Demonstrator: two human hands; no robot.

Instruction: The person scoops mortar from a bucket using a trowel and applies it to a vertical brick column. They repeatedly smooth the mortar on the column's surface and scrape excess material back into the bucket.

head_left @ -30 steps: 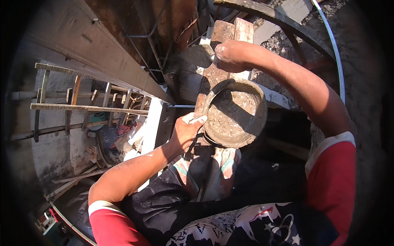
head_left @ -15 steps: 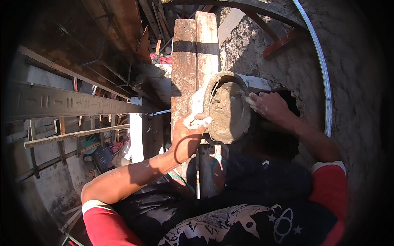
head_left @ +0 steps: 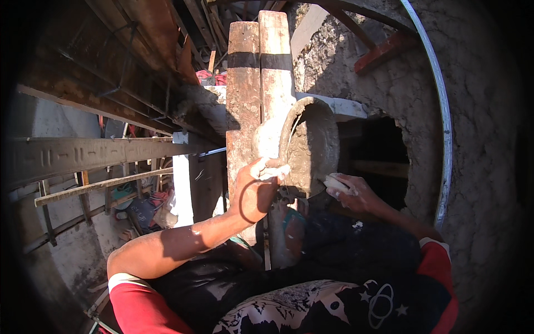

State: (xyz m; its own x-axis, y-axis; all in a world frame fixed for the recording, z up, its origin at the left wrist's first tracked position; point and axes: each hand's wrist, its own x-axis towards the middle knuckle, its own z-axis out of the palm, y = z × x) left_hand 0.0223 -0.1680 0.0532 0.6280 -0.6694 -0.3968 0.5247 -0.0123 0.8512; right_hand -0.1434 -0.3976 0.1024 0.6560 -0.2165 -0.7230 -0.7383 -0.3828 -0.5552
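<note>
A dark bucket [head_left: 334,133] is tilted in front of me above the wooden planks, and grey wet mortar [head_left: 301,147] coats its inside. My left hand [head_left: 258,186] is closed on its left rim, with the thumb and fingers bent over the edge. At the lower right side of the bucket is my right hand [head_left: 350,189], its fingers bent together against the outer edge. Their tips are partly hidden there. Pale mortar smears both hands.
Two worn planks [head_left: 243,83] run away from me. Right of the bucket, a dark hole [head_left: 381,150] breaks the rough mortared wall [head_left: 478,167]. A long metal strip [head_left: 445,122] curves along that wall. To the left are a metal beam [head_left: 89,151] and a wooden bar [head_left: 100,186].
My right hand has left the bucket's upper right rim and moved down to its lower right side. The bucket has turned and shows less mortar; my left hand keeps its grip.
</note>
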